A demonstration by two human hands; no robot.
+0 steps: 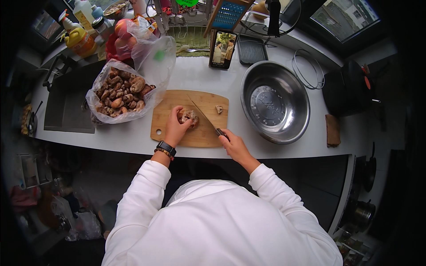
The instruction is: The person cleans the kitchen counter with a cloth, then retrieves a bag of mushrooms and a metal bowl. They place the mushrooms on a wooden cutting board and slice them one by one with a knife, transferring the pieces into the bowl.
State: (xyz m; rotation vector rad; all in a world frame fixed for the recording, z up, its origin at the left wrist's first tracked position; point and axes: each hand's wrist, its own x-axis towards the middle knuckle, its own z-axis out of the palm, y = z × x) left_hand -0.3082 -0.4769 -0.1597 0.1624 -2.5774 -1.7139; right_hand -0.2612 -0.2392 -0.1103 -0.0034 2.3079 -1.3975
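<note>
My left hand (177,125) grips a brown mushroom (188,118) against the wooden cutting board (186,141), with its pale, ragged underside partly showing. In my right hand (235,146) is the dark handle of a kitchen knife (205,114). Its blade slants up and to the left above the board, just right of the mushroom and apart from it. A small cut piece of mushroom (219,109) lies toward the board's right edge. Left of the board stands a clear plastic bag (94,99), open at the top and full of brown mushrooms (117,94).
A steel basin (301,103) stands right of the board, near a wire ring (321,71) and a black pot (339,88). A phone (223,50) leans against a grater (229,15) behind. At left is a dark sink (68,106); a folded brown cloth (332,130) lies far right.
</note>
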